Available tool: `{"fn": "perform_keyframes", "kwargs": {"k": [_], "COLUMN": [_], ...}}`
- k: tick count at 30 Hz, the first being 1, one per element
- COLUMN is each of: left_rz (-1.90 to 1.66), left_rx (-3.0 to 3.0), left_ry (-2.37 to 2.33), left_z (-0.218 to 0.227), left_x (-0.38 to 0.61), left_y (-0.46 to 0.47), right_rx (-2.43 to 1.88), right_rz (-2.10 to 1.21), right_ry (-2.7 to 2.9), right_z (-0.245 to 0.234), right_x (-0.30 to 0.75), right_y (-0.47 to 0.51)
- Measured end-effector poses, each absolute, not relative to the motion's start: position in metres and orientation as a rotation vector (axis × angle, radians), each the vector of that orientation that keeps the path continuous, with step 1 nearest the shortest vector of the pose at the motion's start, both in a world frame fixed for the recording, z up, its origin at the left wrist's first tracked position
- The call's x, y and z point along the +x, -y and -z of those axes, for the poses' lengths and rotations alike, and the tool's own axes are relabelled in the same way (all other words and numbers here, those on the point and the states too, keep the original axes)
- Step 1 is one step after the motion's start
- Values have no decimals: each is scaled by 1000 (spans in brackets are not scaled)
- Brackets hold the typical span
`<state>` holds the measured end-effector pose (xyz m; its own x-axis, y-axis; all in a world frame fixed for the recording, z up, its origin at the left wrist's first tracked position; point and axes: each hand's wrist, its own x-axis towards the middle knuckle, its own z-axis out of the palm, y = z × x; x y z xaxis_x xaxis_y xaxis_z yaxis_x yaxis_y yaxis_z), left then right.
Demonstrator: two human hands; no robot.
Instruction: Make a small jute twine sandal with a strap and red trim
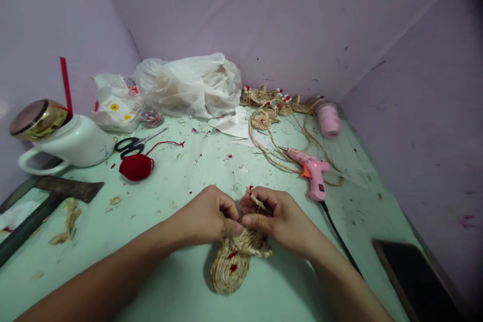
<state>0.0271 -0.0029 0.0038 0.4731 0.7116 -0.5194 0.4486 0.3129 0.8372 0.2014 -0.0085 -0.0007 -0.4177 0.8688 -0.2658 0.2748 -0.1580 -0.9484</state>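
Near the front of the table I hold a coiled straw-rope piece point(229, 274), made of flat oval coils with small red marks. My left hand point(209, 216) pinches its upper edge between thumb and fingers. From the other side my right hand point(277, 219) grips the same edge, its thumb almost meeting the left one. A short straw end with red yarn point(257, 200) sticks up by the right fingers. What lies between the fingertips is partly hidden. The lower oval coil hangs below my hands, close to the table top.
Right of my hands lies a pink glue gun point(311, 168) with a black cord; a phone point(415, 279) is nearer. Scissors point(138, 143), red yarn point(136, 167), a hammer point(68, 188) and a white mug point(81, 141) occupy the left. Behind are a plastic bag point(192, 83), coiled pieces point(264, 116) and pink thread point(329, 119).
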Motion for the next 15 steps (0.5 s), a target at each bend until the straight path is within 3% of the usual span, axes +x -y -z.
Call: {"fn": "perform_keyframes", "kwargs": {"k": [7,15], "left_rz": [-264,-450], "left_rx": [1309,1423], "left_ry": [-1226,-1344], "left_z": [-8,-2], "left_x": [27,32], "left_y": [0,9], "right_rx": [-1378,-1351], "right_rz": [-1121,-1080], "right_ry": [1891,2008], "right_z": [-16,-14], "right_x": [215,207], "right_y": [11,16]}}
